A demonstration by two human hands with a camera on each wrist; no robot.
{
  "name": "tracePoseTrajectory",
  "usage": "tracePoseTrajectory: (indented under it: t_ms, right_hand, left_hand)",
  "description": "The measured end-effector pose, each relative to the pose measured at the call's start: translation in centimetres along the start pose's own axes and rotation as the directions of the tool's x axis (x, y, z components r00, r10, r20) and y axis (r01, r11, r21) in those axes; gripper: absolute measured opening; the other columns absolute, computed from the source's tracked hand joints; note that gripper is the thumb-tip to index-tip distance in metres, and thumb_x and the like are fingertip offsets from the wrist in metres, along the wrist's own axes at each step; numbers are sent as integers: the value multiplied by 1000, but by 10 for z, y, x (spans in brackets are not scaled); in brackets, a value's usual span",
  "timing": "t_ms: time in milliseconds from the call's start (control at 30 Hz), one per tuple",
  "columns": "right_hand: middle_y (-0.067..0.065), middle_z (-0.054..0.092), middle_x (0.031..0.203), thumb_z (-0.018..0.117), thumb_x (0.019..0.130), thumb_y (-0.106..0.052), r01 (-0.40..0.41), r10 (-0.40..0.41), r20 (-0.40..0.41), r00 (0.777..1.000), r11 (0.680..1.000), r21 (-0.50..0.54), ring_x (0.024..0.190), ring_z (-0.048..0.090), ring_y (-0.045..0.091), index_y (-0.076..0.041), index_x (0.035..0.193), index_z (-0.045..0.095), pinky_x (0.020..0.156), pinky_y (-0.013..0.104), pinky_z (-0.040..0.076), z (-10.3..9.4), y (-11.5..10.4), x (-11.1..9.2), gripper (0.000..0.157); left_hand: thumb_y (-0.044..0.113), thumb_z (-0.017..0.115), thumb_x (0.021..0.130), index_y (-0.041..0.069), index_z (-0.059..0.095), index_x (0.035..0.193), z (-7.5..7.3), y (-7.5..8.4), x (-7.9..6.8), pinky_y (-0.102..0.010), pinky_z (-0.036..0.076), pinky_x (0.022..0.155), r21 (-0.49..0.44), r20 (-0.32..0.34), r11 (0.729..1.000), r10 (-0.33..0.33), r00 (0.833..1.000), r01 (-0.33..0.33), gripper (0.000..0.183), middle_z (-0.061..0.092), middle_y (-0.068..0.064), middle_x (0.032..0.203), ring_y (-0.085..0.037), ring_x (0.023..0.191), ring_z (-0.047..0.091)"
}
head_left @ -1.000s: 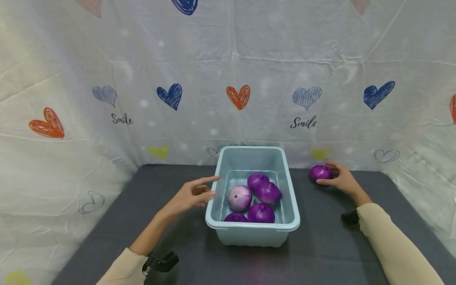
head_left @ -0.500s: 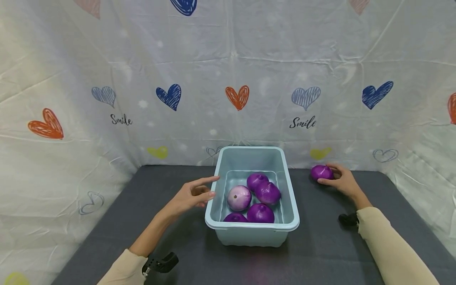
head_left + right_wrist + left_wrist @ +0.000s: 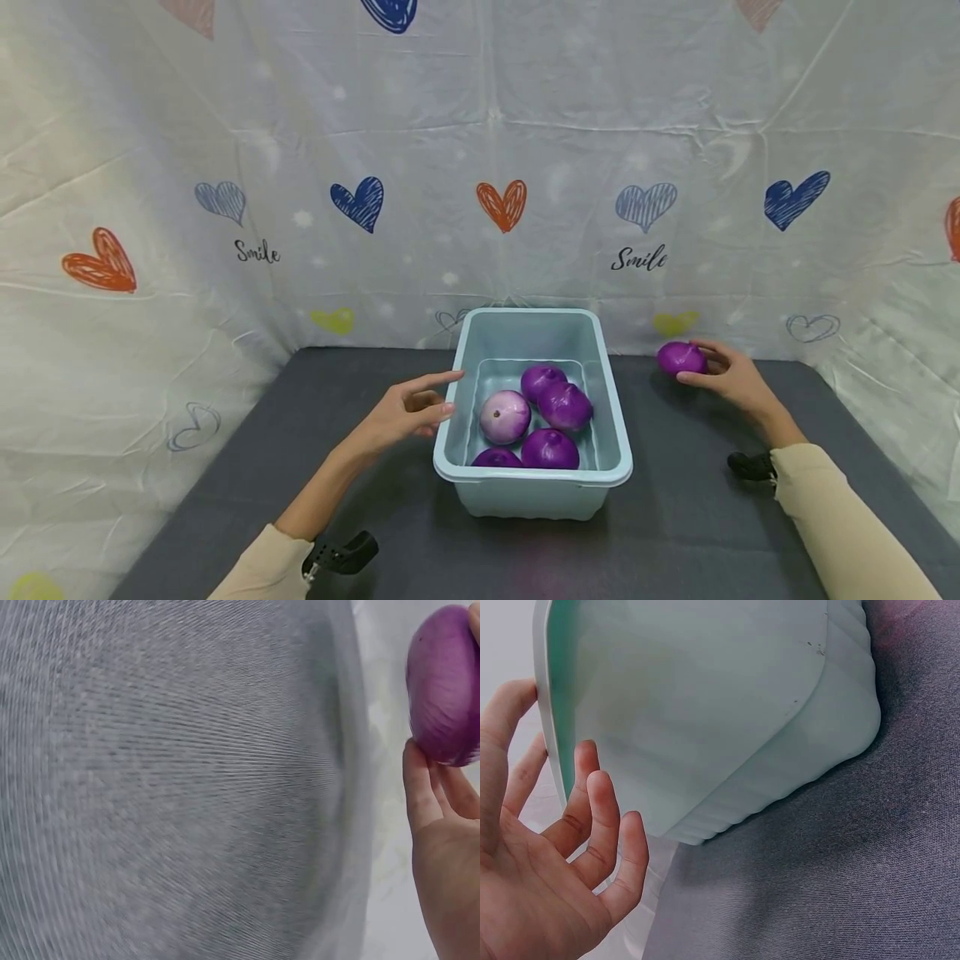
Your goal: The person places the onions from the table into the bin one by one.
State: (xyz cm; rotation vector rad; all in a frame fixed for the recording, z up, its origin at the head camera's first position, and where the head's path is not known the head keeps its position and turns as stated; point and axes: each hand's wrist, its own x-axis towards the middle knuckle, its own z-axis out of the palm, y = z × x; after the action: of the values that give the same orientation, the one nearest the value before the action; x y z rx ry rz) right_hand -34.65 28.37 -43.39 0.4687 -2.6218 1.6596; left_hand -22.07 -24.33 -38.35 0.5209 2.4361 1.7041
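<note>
A purple onion (image 3: 681, 358) is pinched between the thumb and fingers of my right hand (image 3: 731, 382), near the back right of the table. In the right wrist view the same onion (image 3: 446, 690) sits up against my fingertips, apart from the table surface. Left of it stands a pale blue plastic bin (image 3: 532, 493) holding several onions, among them a paler one (image 3: 505, 417) and a dark purple one (image 3: 550, 449). My left hand (image 3: 401, 410) touches the bin's left rim with extended fingertips. The remaining left fingers (image 3: 604, 825) bend loosely beside the bin wall.
A dark grey cloth covers the table (image 3: 675, 517). Behind and at both sides hangs a white curtain (image 3: 420, 108) printed with hearts, close to the table's back edge. Black wrist straps (image 3: 345, 553) show at both wrists.
My right hand has risen slightly and shifted a little to the right, lifting the onion with it. My left hand and the bin have stayed in place.
</note>
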Motion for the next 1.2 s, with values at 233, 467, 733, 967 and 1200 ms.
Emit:
tracePoseTrajectory:
  t_ms: [233, 467, 733, 967, 1200]
  right_hand:
    - [30, 39, 150, 75, 96, -21, 38, -38, 38, 999, 999, 3, 130, 46, 49, 4, 153, 38, 83, 17, 49, -5, -14, -2, 72]
    - [29, 39, 151, 74, 97, -21, 49, -49, 55, 997, 999, 6, 131, 47, 48, 3, 153, 38, 84, 17, 48, -5, -27, 4, 71]
    - [29, 41, 149, 76, 95, -20, 79, -80, 55, 995, 997, 21, 131, 48, 47, 2, 150, 43, 85, 17, 48, 1, -43, 16, 69]
    - [27, 42, 149, 77, 94, -16, 113, -118, 67, 991, 991, 78, 132, 47, 46, 0, 151, 44, 87, 19, 49, 6, -58, 26, 67]
    - [26, 42, 150, 77, 93, -15, 130, -138, 81, 987, 987, 98, 133, 47, 45, 0, 151, 43, 90, 24, 50, 11, -74, 34, 69]
  left_hand:
    - [25, 69, 100, 17, 53, 151, 0, 1, -1, -63, 49, 86, -13, 6, 1000, 3, 1000, -3, 53, 65, -15, 101, -35, 93, 61]
    - [24, 69, 100, 17, 53, 151, 0, 1, -1, -60, 50, 84, -20, 7, 1000, 7, 1000, -7, 54, 65, -15, 99, -35, 88, 60]
    - [26, 71, 99, 22, 55, 149, 1, 2, 0, -62, 49, 88, -19, -7, 1000, -11, 1000, 11, 53, 68, -14, 104, -30, 89, 64]
    - [28, 71, 98, 24, 54, 150, 2, 3, 0, -61, 49, 88, -15, -7, 1000, -15, 1000, 15, 54, 68, -13, 103, -32, 87, 63]
    - [27, 70, 99, 22, 55, 149, 1, 2, 0, -59, 50, 85, -13, -10, 1000, -15, 1000, 15, 53, 68, -14, 103, -44, 90, 60]
